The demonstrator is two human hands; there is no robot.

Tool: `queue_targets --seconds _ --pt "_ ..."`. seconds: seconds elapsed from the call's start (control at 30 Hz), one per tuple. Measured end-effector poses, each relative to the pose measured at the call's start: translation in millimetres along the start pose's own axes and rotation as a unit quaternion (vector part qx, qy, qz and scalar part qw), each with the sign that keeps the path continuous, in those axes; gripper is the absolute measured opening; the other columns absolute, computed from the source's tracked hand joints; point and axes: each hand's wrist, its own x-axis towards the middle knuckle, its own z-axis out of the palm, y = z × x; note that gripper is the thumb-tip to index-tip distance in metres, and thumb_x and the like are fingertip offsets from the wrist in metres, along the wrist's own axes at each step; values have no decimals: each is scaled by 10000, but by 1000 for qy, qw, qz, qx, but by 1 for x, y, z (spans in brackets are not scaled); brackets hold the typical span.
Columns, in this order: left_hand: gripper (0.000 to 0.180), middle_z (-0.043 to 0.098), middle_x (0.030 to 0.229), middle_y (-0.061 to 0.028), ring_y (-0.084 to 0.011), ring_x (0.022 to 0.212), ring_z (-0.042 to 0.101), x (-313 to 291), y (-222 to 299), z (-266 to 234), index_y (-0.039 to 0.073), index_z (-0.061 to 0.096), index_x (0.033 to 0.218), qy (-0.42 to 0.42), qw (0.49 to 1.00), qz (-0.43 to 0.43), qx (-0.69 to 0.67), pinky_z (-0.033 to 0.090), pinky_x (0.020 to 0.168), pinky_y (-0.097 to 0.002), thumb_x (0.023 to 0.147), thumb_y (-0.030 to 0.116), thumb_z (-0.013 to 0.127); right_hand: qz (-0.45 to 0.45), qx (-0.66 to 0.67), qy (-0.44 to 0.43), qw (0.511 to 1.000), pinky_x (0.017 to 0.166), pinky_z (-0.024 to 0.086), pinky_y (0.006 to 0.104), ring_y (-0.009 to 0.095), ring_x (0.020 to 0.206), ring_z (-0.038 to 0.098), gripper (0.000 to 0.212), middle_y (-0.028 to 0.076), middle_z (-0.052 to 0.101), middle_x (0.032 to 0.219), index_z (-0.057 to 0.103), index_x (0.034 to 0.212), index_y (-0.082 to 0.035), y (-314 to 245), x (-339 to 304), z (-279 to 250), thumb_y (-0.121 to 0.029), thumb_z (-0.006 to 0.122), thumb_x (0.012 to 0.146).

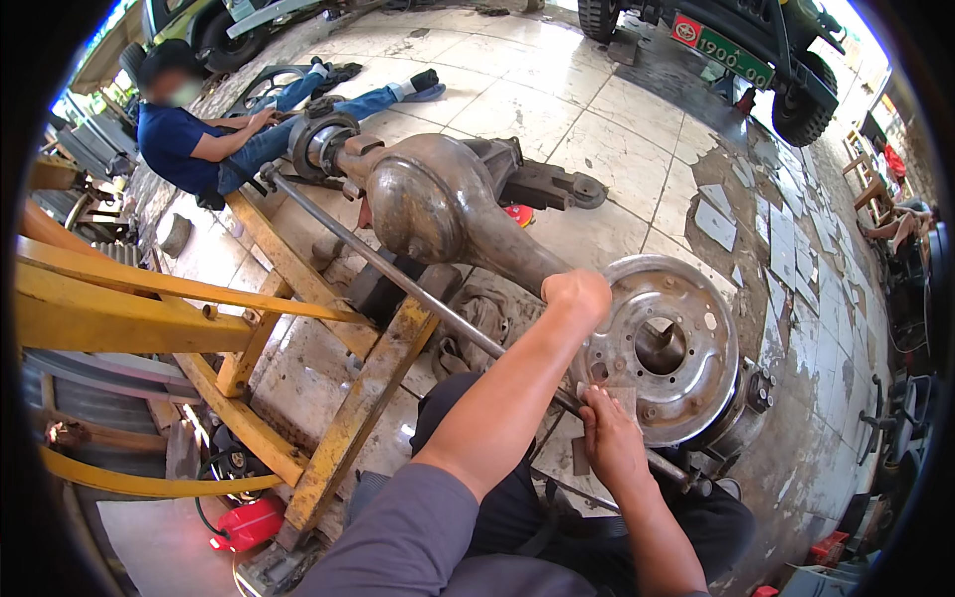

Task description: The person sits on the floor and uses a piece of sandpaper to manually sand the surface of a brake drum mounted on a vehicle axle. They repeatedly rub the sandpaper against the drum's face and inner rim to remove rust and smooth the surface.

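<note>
A large bare-metal axle housing (423, 199) lies on supports, with a round domed middle and a tube slanting toward me. At its near end stands a round drum backing plate (686, 298), scuffed metal with a centre hole and a ring of small holes. My left hand (577, 297) is closed in a fist at the plate's upper left edge, by the tube; what its fingers hold is hidden. My right hand (612, 438) is lower, at the plate's lower left edge, its fingers closed on a small tan sheet (623, 398) that looks like sandpaper. A long metal rod (398, 279) passes below both hands.
A yellow steel frame (358, 418) stands at left, with a red bottle-shaped object (249, 522) below it. Another person (189, 139) sits on the floor at far left. Broken tiles (714, 224) lie at right; a vehicle (736, 55) stands beyond.
</note>
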Motion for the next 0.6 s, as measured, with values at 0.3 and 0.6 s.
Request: queue_targets --seconds 0.3,0.6 --pt "327 766 1235 -95 -272 1174 722 2 1 3 138 788 1190 5 1000 -6 -1 581 953 -399 981 368 686 -4 -19 13 1000 1105 482 526 440 1270 622 296 269 670 1314 599 1288 8 -2 7 6 -204 537 1091" --pt "280 770 1234 -86 -262 1167 730 3 2 3 152 799 1172 16 1000 -8 -4 585 941 -396 959 291 682 -1 -21 18 1000 1107 483 524 438 1249 634 292 266 677 1302 609 1276 19 -3 6 6 -193 525 1092"
